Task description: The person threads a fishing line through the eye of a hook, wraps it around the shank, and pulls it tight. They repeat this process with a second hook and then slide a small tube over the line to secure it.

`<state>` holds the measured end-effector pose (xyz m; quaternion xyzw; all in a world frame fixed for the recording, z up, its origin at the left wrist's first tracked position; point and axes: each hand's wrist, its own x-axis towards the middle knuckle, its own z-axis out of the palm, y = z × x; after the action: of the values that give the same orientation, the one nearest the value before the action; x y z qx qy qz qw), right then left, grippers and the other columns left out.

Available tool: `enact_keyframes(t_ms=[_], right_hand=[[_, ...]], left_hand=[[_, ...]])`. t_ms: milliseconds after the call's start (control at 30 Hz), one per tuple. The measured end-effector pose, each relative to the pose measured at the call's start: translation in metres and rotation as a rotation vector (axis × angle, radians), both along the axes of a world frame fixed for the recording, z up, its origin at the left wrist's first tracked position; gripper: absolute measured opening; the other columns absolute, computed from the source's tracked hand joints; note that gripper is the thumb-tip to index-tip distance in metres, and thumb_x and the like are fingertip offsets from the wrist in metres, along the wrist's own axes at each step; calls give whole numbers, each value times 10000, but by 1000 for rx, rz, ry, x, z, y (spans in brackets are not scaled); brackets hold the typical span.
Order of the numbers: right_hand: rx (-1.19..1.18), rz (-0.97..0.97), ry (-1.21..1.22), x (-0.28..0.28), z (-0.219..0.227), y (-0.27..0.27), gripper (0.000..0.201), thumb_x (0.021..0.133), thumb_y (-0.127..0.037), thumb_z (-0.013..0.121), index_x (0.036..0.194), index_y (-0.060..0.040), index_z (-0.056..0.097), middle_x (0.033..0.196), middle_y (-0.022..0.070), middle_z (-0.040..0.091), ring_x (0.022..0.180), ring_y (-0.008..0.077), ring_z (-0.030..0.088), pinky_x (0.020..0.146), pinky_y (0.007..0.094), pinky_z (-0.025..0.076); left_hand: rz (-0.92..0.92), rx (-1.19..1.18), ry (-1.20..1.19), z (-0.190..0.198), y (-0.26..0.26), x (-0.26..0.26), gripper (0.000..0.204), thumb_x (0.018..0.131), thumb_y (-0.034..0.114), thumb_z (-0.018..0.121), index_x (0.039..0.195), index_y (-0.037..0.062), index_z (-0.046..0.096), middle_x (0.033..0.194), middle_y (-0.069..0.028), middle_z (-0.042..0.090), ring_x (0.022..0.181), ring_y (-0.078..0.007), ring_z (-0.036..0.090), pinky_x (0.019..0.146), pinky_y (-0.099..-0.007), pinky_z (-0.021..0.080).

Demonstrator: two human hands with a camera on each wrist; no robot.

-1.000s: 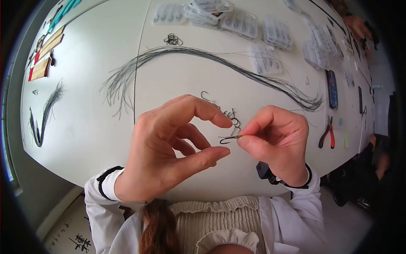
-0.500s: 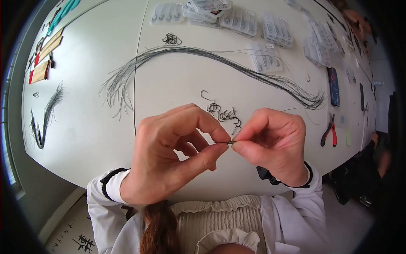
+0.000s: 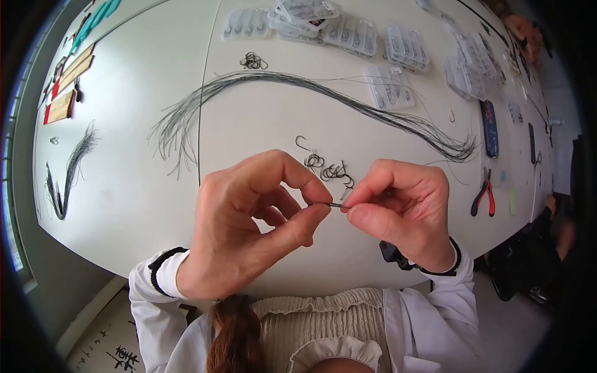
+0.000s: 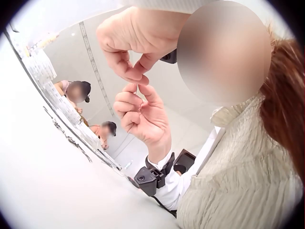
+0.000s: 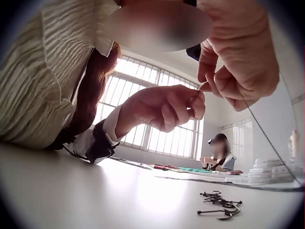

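Observation:
Between both hands, in the head view, a dark fishhook (image 3: 336, 205) lies level, with a short length of shank showing. My left hand (image 3: 245, 227) pinches one end between thumb and index finger, and its fingertips hide the hook's bend. At the other end my right hand (image 3: 407, 208) pinches the shank with thumb and forefinger. The left wrist view shows both sets of fingertips meeting closely. Just beyond the fingertips, several loose dark hooks (image 3: 336, 170) lie on the white table, and a single hook (image 3: 301, 142) sits slightly farther off.
A long bundle of dark line (image 3: 311, 82) stretches across the table (image 3: 137, 205). Behind it are a small coil (image 3: 253, 61) and clear boxes of hooks (image 3: 407, 46). Red-handled pliers (image 3: 482, 196) lie at the right, a shorter fibre bundle (image 3: 68, 171) at the left.
My left thumb and index finger, apart from the hook earlier, have closed on its bend end. Since half a second ago the hands have drawn slightly apart, baring more shank.

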<state>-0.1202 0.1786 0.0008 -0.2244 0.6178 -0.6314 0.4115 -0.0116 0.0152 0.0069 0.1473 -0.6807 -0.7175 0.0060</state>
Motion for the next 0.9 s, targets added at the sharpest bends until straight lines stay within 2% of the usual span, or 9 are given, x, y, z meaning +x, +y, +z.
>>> enact_keyframes(t_ms=[100,233,333,400,633,833,900], right_hand=[[28,-1,-1,1,2,-2,24,755,8,646,772,22,636,683,-1,601,597,-2,505,505,141,392],[46,7,3,0,1,-2,22,754,0,647,757,20,637,675,-6,595,591,-5,497,505,140,385],[70,-15,-56,-1,1,-1,32,758,-9,649,751,20,635,665,-15,585,584,-7,483,500,139,373],[70,-19,-67,-1,0,-1,36,756,-13,648,752,19,634,657,-23,575,581,-9,469,498,140,364],[72,-16,-143,1,-1,-2,28,757,-5,642,747,16,628,668,-26,573,590,-8,468,510,141,368],[94,-16,-121,5,1,-3,32,750,25,635,738,9,609,684,-28,569,603,-9,475,521,145,389],[77,-13,-25,7,0,-2,37,749,31,628,735,5,605,680,-27,568,605,-13,477,519,141,390]], left_hand=[[-28,-99,56,-3,0,1,81,760,-70,602,789,-37,534,814,-92,567,625,-107,575,515,-212,514],[-37,-105,49,-1,4,0,108,739,-84,617,800,-40,540,831,-90,568,636,-110,587,517,-209,514],[62,-76,35,3,7,-2,158,709,-94,646,829,-36,561,856,-91,570,657,-109,601,519,-204,513],[-16,-163,59,1,4,-1,189,686,-97,669,841,-27,588,874,-101,572,660,-107,610,513,-205,515],[-51,-226,134,-7,3,1,158,694,-100,664,825,-34,607,867,-110,571,617,-121,612,493,-197,500],[-39,-68,22,0,6,1,116,712,-99,644,782,-38,573,880,-115,566,571,-113,593,477,-196,487],[-31,65,-96,1,6,-1,117,726,-100,628,792,-37,554,902,-117,565,563,-111,594,475,-196,486]])
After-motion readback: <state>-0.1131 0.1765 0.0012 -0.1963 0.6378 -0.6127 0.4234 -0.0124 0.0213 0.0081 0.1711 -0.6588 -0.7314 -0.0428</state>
